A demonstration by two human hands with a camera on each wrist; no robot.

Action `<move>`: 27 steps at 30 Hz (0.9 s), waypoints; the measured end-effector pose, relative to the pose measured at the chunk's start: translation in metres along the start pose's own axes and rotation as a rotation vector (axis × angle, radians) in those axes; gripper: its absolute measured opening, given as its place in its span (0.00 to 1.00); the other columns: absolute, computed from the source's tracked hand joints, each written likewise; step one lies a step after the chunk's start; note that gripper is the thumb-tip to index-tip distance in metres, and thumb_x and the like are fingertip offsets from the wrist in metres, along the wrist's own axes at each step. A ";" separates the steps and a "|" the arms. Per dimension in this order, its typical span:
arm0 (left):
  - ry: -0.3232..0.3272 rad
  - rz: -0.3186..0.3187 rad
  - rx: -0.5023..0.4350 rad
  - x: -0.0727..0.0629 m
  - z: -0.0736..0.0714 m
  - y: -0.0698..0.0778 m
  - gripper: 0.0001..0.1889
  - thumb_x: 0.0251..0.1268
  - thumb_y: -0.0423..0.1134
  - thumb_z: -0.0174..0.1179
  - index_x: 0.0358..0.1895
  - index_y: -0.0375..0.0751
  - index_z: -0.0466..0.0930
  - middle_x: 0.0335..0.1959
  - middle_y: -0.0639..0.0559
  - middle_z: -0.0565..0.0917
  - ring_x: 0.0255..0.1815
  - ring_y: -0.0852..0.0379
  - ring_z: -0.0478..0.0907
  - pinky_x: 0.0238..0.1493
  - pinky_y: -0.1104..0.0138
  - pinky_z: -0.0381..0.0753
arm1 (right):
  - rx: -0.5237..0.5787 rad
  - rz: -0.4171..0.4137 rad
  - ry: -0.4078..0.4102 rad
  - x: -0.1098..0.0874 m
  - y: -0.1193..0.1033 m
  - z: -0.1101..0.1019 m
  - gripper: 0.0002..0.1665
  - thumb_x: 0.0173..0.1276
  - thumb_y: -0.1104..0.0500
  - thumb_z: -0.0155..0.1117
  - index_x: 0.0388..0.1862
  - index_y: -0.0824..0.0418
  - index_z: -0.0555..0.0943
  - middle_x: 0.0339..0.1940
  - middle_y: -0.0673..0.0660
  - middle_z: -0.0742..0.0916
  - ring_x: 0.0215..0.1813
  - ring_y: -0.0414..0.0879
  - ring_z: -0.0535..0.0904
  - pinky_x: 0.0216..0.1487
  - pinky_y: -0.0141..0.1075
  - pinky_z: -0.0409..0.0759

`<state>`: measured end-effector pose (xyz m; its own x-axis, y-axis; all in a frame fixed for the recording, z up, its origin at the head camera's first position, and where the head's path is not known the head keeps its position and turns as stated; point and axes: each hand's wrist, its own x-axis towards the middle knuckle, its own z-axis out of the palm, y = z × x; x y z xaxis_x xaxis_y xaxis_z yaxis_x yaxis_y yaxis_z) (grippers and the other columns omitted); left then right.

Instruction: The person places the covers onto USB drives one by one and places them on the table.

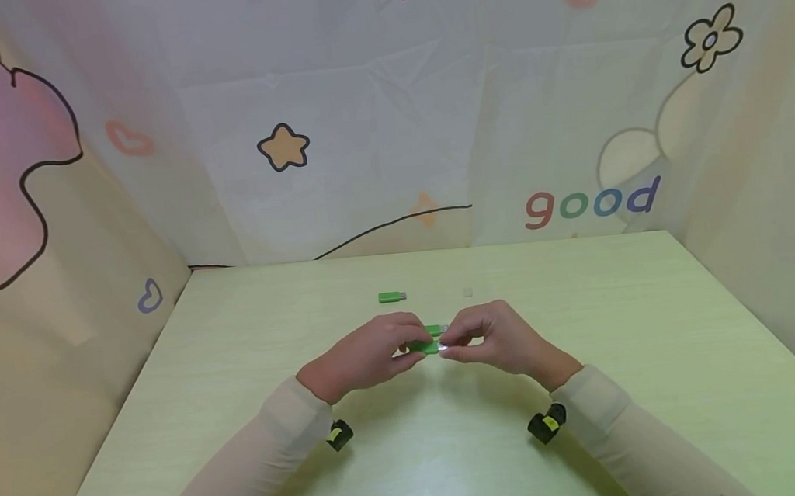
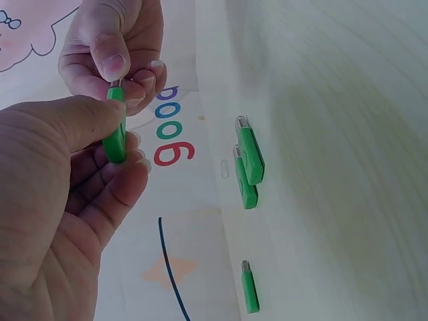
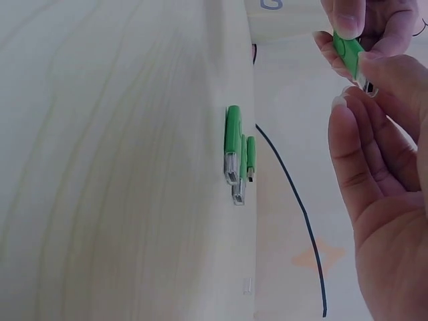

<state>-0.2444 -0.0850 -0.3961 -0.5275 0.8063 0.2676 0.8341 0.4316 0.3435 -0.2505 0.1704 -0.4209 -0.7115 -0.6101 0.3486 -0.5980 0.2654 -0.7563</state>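
A green USB flash drive (image 2: pixel 116 137) is held up off the table between both hands. My left hand (image 1: pixel 381 350) pinches its green body between thumb and fingers. At its metal plug end, my right hand (image 1: pixel 506 341) pinches the clear cap (image 3: pixel 366 85), which surrounds the plug in the right wrist view. Below the hands, two more green USB drives lie close together on the table: a nearer one (image 2: pixel 251 157) and another (image 2: pixel 245 190) just behind it. Both have clear caps over their plugs.
Farther back on the pale table (image 1: pixel 593 419) lies a single green USB drive (image 1: pixel 390 298) with its metal plug bare. A small loose clear cap (image 1: pixel 468 292) sits to its right. A printed cloth (image 1: pixel 357 88) hangs behind the table and along its sides.
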 end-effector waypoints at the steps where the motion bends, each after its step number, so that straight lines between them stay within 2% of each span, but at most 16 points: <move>1: -0.001 0.001 0.010 0.000 0.000 0.000 0.10 0.65 0.31 0.69 0.48 0.41 0.87 0.45 0.53 0.85 0.42 0.60 0.80 0.45 0.69 0.85 | -0.009 -0.005 0.000 0.000 0.000 0.000 0.08 0.63 0.61 0.77 0.41 0.57 0.92 0.38 0.52 0.93 0.38 0.39 0.88 0.43 0.35 0.87; 9: 0.005 0.023 0.090 0.001 0.001 0.000 0.10 0.65 0.32 0.69 0.48 0.40 0.87 0.47 0.52 0.86 0.46 0.59 0.81 0.51 0.73 0.82 | -0.099 -0.040 -0.003 0.003 0.000 0.000 0.06 0.64 0.59 0.76 0.40 0.53 0.92 0.39 0.49 0.93 0.39 0.37 0.87 0.42 0.34 0.86; 16: 0.021 0.034 0.099 0.001 0.000 0.001 0.09 0.64 0.31 0.70 0.47 0.40 0.88 0.46 0.52 0.86 0.47 0.59 0.82 0.51 0.73 0.83 | -0.137 -0.041 0.004 0.005 0.000 0.002 0.08 0.61 0.67 0.76 0.38 0.58 0.92 0.37 0.52 0.92 0.38 0.38 0.86 0.41 0.39 0.87; 19: 0.024 0.033 0.099 0.001 0.001 0.000 0.09 0.64 0.31 0.70 0.47 0.40 0.88 0.46 0.52 0.86 0.46 0.59 0.82 0.51 0.73 0.82 | -0.135 -0.037 0.007 0.006 -0.001 0.003 0.08 0.60 0.70 0.75 0.38 0.61 0.91 0.37 0.55 0.92 0.37 0.38 0.85 0.41 0.38 0.87; 27: 0.028 0.033 0.122 0.002 0.000 0.000 0.10 0.64 0.31 0.70 0.47 0.39 0.88 0.46 0.51 0.86 0.46 0.58 0.81 0.51 0.72 0.83 | -0.094 -0.041 0.007 0.007 0.000 0.001 0.06 0.63 0.62 0.76 0.40 0.54 0.92 0.38 0.50 0.92 0.39 0.38 0.85 0.41 0.33 0.86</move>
<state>-0.2459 -0.0836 -0.3956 -0.5025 0.8097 0.3030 0.8635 0.4526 0.2226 -0.2548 0.1655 -0.4188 -0.6883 -0.6164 0.3823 -0.6584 0.3098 -0.6860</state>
